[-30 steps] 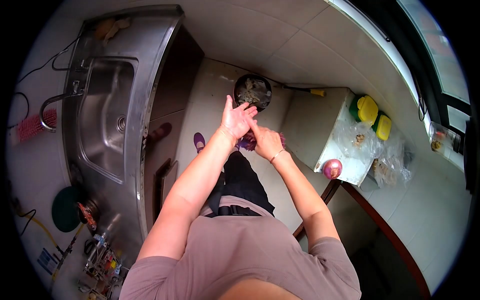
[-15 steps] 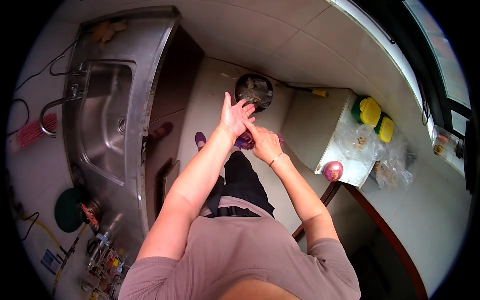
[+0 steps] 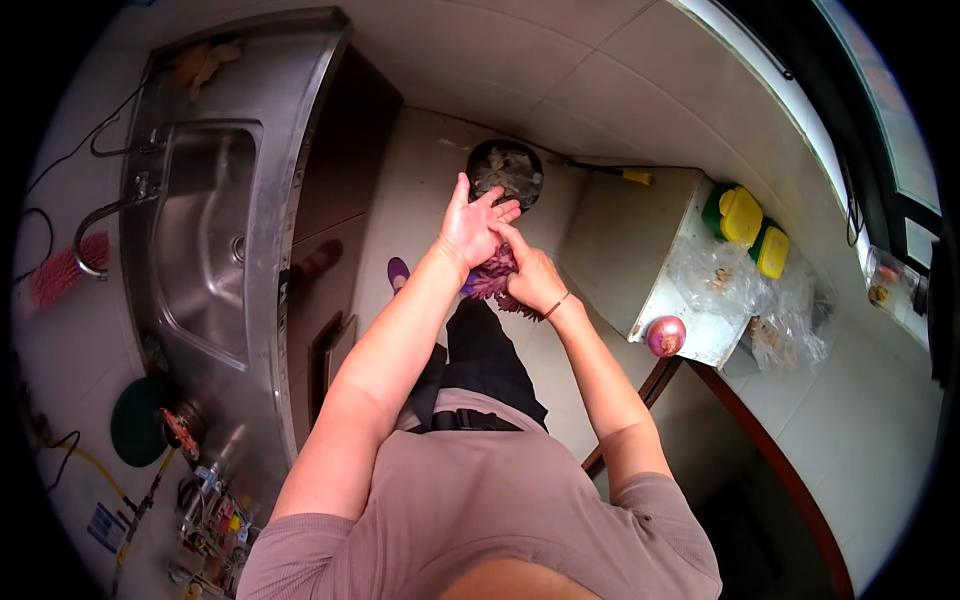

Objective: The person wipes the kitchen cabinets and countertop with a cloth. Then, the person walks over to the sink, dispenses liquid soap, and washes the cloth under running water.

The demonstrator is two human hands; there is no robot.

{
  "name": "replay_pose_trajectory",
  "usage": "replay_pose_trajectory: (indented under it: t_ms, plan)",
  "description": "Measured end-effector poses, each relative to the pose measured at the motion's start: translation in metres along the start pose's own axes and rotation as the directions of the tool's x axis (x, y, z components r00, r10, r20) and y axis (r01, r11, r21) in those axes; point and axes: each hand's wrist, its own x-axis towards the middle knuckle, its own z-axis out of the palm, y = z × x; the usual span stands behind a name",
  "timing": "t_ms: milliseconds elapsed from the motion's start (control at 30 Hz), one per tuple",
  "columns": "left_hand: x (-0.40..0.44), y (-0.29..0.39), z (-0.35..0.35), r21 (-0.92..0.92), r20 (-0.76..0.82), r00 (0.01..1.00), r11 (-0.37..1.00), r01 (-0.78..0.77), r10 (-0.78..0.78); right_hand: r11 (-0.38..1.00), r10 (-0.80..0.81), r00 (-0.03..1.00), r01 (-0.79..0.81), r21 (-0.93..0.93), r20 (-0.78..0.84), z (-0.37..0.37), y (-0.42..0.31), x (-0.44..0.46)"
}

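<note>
While left hand (image 3: 466,235) and right hand (image 3: 536,281) meet above the floor (image 3: 420,190), no grip shows

Steel table (image 3: 255,75) with sink basin (image 3: 205,255) runs along the left, front edge well apart from left hand. White cabinet (image 3: 625,240) on the right; its front corner is the nearest hard edge to the right arm (image 3: 608,395). Floor strip between should give decent elbow room. Lined bin (image 3: 488,152) beyond the hands, probably tucked by the wall to spare footing. Left: palm up, fingers spread, likely as backing. Right: index extended, tip apparently touching left fingers' base; others curled, can't tell if they enclose anything. Shaggy purple-red item (image 3: 492,281), nearest thing, lies lower, partly behind right hand; support hidden. Red onion (image 3: 666,337) near cabinet's front edge, perhaps because plastic bags (image 3: 715,280) crowd the rest.
</note>
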Motion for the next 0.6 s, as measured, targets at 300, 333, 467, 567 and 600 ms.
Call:
replay_pose_trajectory:
  t_ms: [300, 333, 467, 567, 600]
  plan:
    - [0.001, -0.005, -0.008, -0.03, 0.0, 1.0, 0.999, 0.023, -0.023, 0.98, -0.127, 0.992, 0.128, 0.153, -0.016, 0.003, 0.015, 0.008]
    - [0.003, -0.005, -0.007, -0.021, -0.014, 1.0, 1.0, 0.014, -0.014, 0.982, -0.128, 0.992, 0.127, 0.142, 0.003, 0.002, 0.016, 0.009]
    - [0.008, -0.002, -0.002, -0.087, -0.037, 0.999, 0.996, -0.008, 0.004, 0.984, -0.083, 0.996, 0.079, 0.158, 0.023, -0.004, 0.01, 0.009]
    - [0.01, 0.006, 0.001, -0.089, -0.017, 0.998, 0.995, -0.055, 0.054, 0.928, 0.033, 0.998, -0.052, 0.369, 0.056, -0.01, 0.01, 0.009]
    - [0.01, 0.01, 0.001, -0.134, -0.044, 0.997, 0.989, -0.07, 0.065, 0.929, 0.03, 0.998, -0.049, 0.367, 0.058, -0.009, 0.013, 0.01]
